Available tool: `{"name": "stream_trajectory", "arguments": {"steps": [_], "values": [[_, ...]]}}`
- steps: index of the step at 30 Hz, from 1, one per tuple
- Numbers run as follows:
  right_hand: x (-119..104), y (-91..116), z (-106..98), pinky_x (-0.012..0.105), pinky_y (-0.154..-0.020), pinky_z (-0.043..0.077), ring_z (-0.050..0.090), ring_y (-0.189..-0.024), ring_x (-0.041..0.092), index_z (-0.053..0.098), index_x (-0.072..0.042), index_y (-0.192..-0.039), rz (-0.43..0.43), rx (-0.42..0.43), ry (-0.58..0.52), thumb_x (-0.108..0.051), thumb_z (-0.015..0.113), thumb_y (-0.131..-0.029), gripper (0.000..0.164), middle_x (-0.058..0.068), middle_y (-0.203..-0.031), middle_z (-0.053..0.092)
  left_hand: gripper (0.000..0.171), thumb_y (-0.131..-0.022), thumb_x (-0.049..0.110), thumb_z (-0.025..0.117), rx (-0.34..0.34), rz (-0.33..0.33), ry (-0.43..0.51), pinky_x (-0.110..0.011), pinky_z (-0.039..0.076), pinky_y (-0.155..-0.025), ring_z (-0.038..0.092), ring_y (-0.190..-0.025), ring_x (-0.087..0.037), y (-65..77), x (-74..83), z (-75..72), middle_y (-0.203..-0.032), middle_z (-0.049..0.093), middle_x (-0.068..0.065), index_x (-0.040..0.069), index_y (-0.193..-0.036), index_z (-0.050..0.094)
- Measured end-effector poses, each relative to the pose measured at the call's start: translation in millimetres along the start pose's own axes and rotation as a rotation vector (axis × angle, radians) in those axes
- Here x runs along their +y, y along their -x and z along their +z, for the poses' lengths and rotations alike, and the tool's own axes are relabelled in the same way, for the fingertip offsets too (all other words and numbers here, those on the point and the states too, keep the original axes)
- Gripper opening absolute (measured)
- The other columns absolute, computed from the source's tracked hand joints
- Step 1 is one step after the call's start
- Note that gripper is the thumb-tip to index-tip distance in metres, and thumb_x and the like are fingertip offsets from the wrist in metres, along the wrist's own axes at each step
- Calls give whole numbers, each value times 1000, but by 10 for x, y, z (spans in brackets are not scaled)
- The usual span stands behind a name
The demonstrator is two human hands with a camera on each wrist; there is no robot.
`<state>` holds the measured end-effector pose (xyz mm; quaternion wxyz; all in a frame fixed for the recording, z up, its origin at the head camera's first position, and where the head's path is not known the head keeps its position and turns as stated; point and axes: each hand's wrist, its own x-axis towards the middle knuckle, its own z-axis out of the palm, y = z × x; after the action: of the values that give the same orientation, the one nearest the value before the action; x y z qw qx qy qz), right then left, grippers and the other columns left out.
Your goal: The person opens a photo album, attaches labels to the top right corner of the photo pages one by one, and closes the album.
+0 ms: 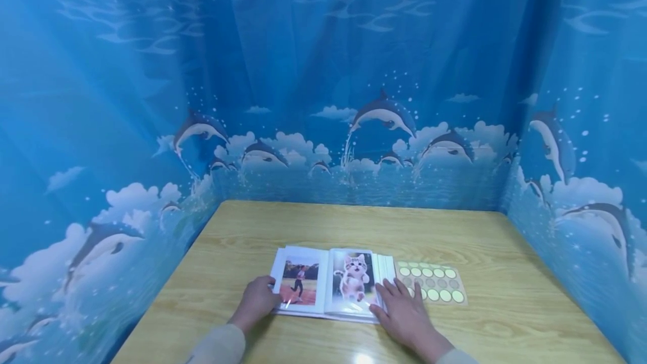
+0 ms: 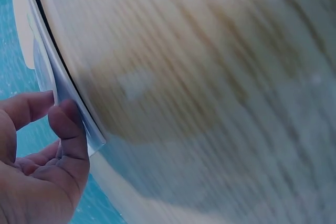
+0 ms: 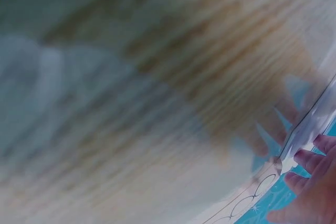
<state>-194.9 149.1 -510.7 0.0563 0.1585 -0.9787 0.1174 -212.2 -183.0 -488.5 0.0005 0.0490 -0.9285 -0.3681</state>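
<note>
An open photo album lies on the wooden table. Its left page holds a photo of a person running, the right one a picture of a kitten. My left hand is at the album's left side; in the left wrist view, that hand pinches the album's edge between thumb and finger. With fingers spread, my right hand rests on the lower right edge of the pages. Beside the album lies a sheet of round pale-green stickers, partly covered by the right fingers.
The table has wood grain and reaches to a blue curtain printed with dolphins, which hangs behind it and on both sides. A bright reflection shows near the table's front. Both wrist views show mostly the table surface, blurred.
</note>
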Motion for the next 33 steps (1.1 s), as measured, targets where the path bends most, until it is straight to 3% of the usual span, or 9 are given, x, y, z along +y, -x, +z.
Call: {"name": "stream_trajectory", "arguments": {"steps": [21,28,33], "values": [[223,181,-58,73,-111,9,35,-140,42,54,-11,-142,32,12,1,-47,52,-99,56,14,-148,47,42,-66,1,77,-22,131,-110,-54,53,-84,63,-87,-40,10,125,159,-94,67,-24,-13,-103,63],[218,189,-87,74,-110,10,36,-139,42,55,-11,-141,38,20,1,-47,54,-99,55,15,-147,48,50,-70,4,79,-50,92,-155,-57,49,-93,61,-101,-45,-32,156,158,-107,65,-29,-13,-113,61],[213,184,-84,74,-110,12,37,-139,42,54,-9,-140,33,30,-12,-45,55,-99,55,16,-147,48,44,-75,5,76,-64,24,-179,-56,49,-93,61,-103,-43,-76,203,151,-109,65,-26,-9,-114,63]]}}
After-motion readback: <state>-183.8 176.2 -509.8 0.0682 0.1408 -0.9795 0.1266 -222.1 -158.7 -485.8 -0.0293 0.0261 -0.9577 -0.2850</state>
